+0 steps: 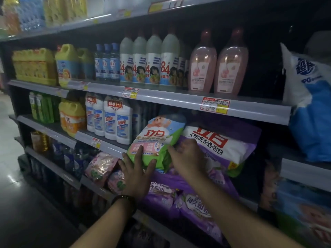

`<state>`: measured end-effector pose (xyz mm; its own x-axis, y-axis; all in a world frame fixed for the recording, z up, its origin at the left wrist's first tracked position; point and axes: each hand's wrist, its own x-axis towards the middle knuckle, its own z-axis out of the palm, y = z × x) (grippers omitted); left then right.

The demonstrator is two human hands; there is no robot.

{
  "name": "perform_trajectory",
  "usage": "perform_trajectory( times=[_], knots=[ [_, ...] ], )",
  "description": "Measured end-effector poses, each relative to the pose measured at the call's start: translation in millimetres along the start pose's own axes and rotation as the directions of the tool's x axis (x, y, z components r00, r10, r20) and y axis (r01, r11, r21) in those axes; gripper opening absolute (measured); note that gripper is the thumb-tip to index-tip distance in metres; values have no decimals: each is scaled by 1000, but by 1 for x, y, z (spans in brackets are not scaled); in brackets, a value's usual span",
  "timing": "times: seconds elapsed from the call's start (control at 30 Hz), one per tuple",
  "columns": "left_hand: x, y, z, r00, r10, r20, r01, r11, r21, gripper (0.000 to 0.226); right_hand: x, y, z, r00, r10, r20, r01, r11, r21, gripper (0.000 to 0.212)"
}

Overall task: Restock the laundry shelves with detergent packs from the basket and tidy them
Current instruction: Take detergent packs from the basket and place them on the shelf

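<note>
A green and pink detergent pack (154, 138) with a baby picture leans at the front edge of the middle shelf (107, 146). My left hand (136, 173), a dark bead bracelet on its wrist, lies flat against the pack's lower left, fingers spread. My right hand (186, 158) has its fingers curled on the pack's right edge, where it meets a large purple and white soap-powder bag (220, 145). Purple packs (193, 204) and pink packs (101, 167) lie on the shelf below. No basket is in view.
White cleaner bottles (117, 120) stand just left of the green pack. Above, the shelf (179, 101) carries white "84" bottles (152, 59) and pink bottles (217, 63). A blue and white bag (311, 113) sticks out at the right. The aisle floor (10, 158) runs along the left.
</note>
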<state>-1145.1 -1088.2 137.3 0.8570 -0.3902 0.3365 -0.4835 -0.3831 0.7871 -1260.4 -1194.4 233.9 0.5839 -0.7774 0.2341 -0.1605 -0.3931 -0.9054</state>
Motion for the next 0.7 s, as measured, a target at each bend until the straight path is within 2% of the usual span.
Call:
perform_trajectory(
  times=[0.03, 0.13, 0.2, 0.27, 0.37, 0.43, 0.5, 0.57, 0.63, 0.7],
  knots=[
    [-2, 4, -2, 1000, 20, -7, -21, 999, -49, 92, 10, -14, 2, 999, 36, 39, -35, 999, -32, 42],
    [-8, -3, -1, 998, 60, 24, -55, 988, -147, 80, 40, -42, 12, 947, 263, 184, -283, 955, 91, 32],
    [-11, -3, 0, 997, 80, -4, -79, 983, -168, 87, 56, -40, 19, 936, 310, 168, -323, 945, 56, 27],
    [-8, 0, 5, 992, 117, -50, -123, 980, -156, 96, 69, -37, 30, 947, 310, 78, -314, 948, 46, 12],
    [10, 9, 10, 984, 124, -126, -147, 971, -188, 101, 89, -27, 41, 974, 205, -95, -201, 978, 55, 19],
    [29, 22, 11, 965, 222, -141, -250, 942, -225, 93, 97, -24, 39, 973, 110, -202, -100, 993, 58, 24],
    [51, 29, 14, 961, 258, -99, -274, 934, -229, 76, 105, -21, 36, 972, 75, -225, -56, 995, 88, 24],
    [67, 26, 23, 978, 207, -21, -207, 959, -193, 64, 115, -19, 36, 984, 147, -97, -126, 973, 196, 25],
    [72, 20, 31, 993, 121, 13, -119, 987, -103, 60, 116, -23, 34, 961, 238, 141, -274, 894, 355, 29],
    [71, 15, 27, 996, 69, 64, -66, 997, -39, 63, 113, -25, 30, 938, 238, 251, -321, 872, 371, 26]
  ],
)
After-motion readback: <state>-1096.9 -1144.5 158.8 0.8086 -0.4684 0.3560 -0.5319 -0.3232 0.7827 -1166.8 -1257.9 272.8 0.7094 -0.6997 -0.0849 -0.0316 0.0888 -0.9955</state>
